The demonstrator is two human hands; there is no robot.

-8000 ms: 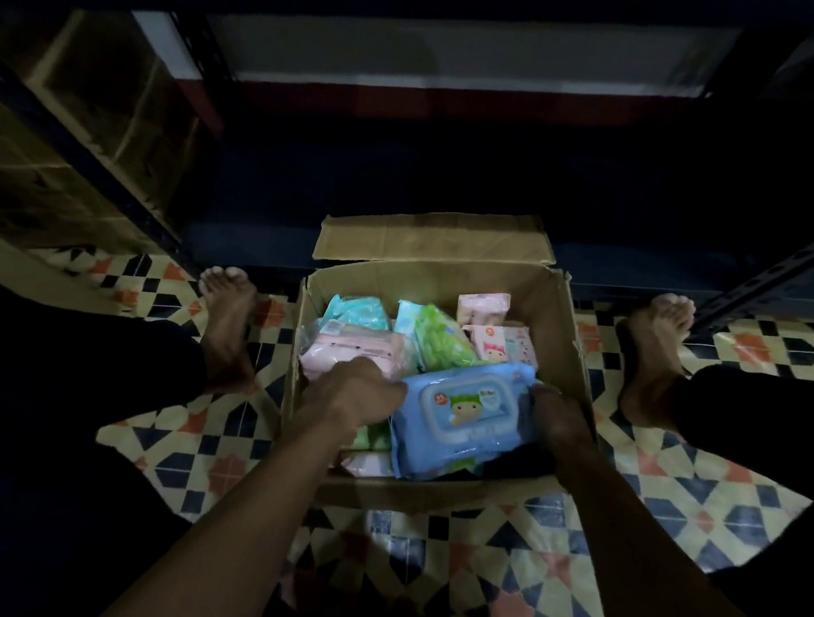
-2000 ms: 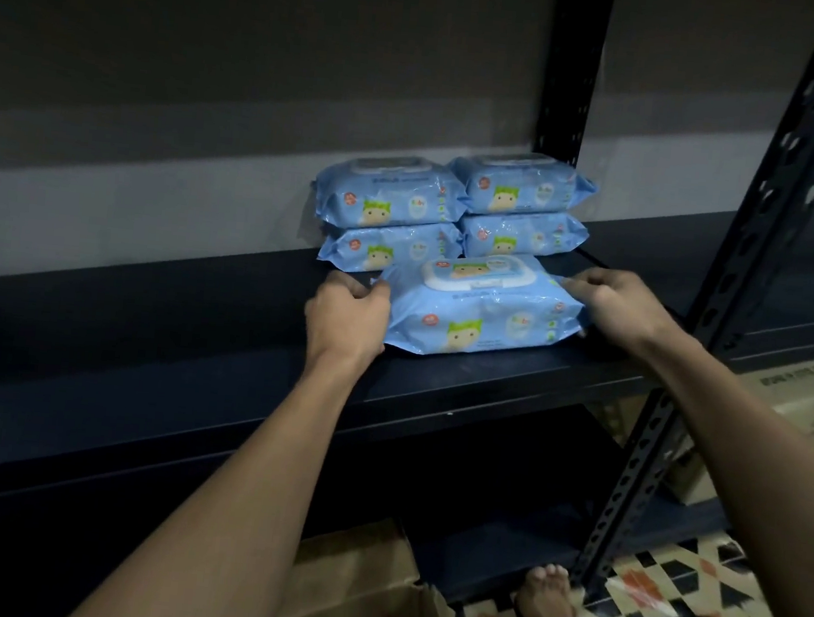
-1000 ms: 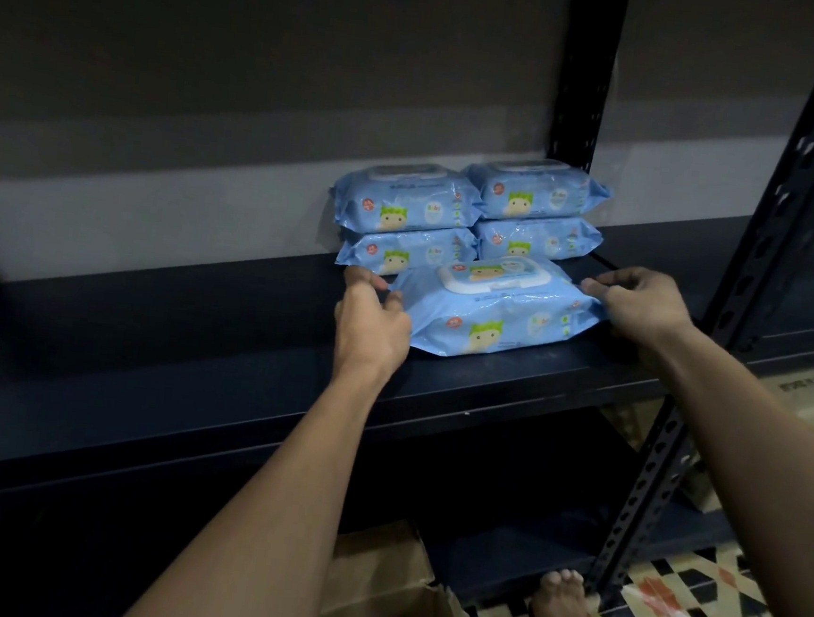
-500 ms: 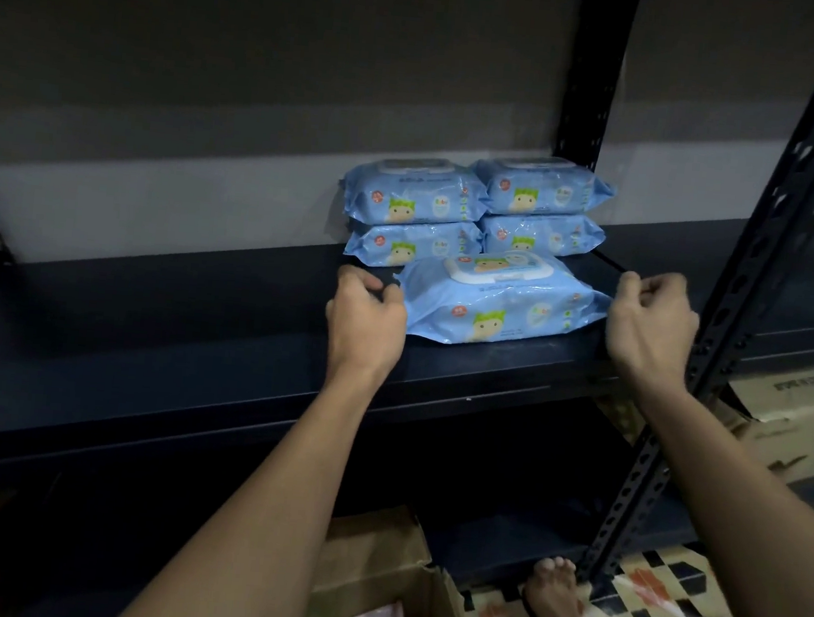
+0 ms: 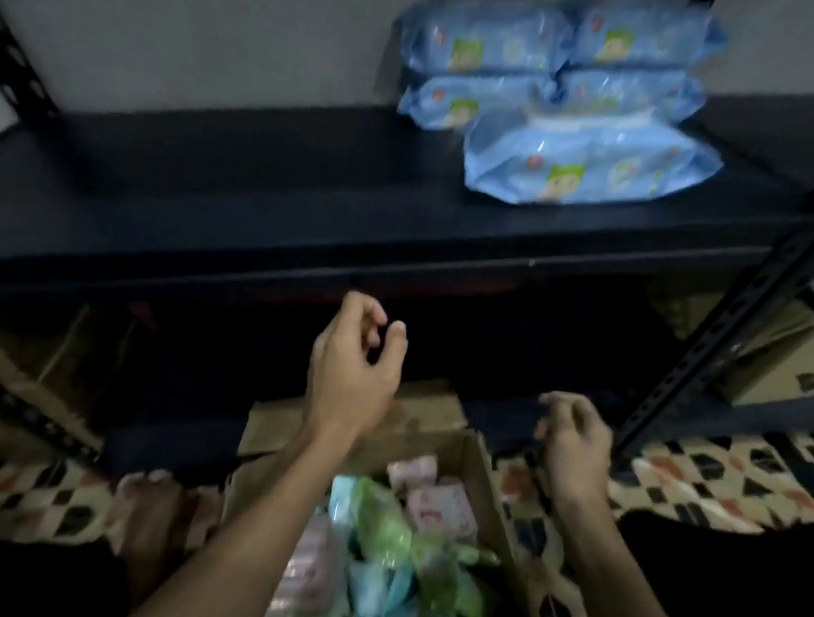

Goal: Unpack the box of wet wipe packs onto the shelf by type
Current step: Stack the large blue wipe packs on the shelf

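Observation:
Several blue wet wipe packs sit on the dark shelf (image 5: 256, 206) at the upper right: a stack (image 5: 539, 64) against the wall and one blue pack (image 5: 585, 164) lying in front of it. Below, the open cardboard box (image 5: 483, 482) stands on the floor, holding green packs (image 5: 386, 523), pink packs (image 5: 437, 505) and pale teal ones. My left hand (image 5: 352, 372) hovers above the box's back flap, fingers loosely curled, holding nothing. My right hand (image 5: 572, 446) hangs just right of the box, also empty and relaxed. The frame is blurred.
A perforated dark metal upright (image 5: 750, 299) slants down at the right. Cardboard boxes (image 5: 785, 351) stand on the lower shelf behind it. The floor is patterned tile (image 5: 724, 483). My bare foot (image 5: 152, 497) rests left of the box.
Both hands have let go of the front blue pack, left it on the shelf and dropped down toward the box. The view has tilted downward.

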